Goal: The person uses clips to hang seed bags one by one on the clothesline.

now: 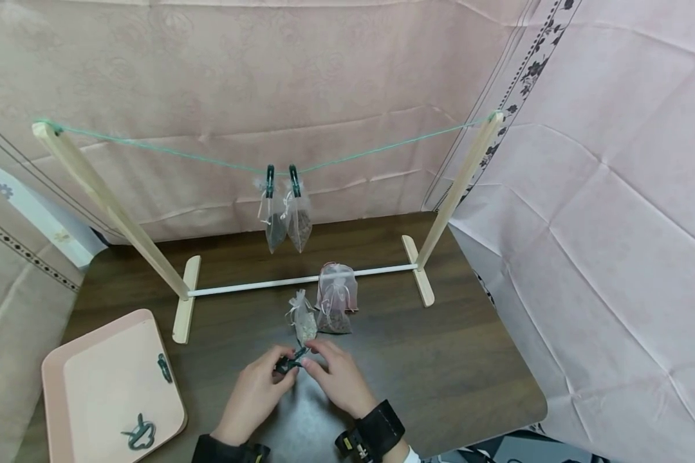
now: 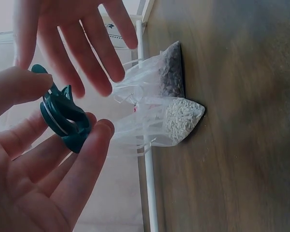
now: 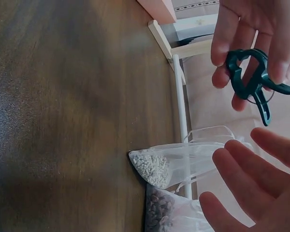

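My left hand pinches a dark green plastic spring clip between thumb and fingers, above the table's front part. Close beside it, my right hand has its fingers loosely extended, apart from the clip in the wrist views. Just beyond the hands stands a sheer drawstring bag of white grains. Next to it is a sheer bag of dark beans, with a reddish bag partly hidden behind. Two green clips fasten two filled sheer bags to a sagging green cord.
The cord runs between two wooden posts on flat feet, joined low by a white rod. At the left, a pink tray holds two more green clips. Pale cloth hangs behind the table.
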`<control>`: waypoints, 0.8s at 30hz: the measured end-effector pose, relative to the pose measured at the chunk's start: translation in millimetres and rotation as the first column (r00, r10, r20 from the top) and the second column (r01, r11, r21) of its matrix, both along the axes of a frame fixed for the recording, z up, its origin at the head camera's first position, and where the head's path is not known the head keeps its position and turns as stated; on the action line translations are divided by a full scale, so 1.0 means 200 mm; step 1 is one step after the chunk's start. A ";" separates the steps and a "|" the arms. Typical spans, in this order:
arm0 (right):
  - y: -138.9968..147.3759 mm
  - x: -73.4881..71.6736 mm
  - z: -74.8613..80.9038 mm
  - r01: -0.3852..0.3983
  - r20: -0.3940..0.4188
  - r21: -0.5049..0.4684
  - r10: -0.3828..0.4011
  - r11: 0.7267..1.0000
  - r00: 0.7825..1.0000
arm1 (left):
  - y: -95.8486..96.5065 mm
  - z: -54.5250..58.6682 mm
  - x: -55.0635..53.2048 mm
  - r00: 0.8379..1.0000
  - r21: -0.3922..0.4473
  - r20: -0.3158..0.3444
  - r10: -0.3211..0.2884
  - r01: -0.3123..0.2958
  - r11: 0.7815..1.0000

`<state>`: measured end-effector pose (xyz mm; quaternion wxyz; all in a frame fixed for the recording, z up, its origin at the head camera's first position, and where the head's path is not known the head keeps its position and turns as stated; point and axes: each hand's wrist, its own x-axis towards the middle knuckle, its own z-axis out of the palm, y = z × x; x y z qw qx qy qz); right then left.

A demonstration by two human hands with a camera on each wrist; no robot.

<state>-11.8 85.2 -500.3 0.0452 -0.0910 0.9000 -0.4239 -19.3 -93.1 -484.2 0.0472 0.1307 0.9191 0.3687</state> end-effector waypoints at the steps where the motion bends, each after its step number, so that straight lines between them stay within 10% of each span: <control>1: 0.00 0.00 0.00 -0.001 -0.002 0.004 0.001 1.000 1.000 | 0.00 0.00 0.00 1.000 0.004 0.003 -0.004 0.004 1.000; 24: -0.01 0.02 -0.02 -0.026 0.036 0.050 0.024 0.998 0.999 | 0.02 0.01 0.02 0.999 -0.035 -0.025 -0.029 0.028 0.999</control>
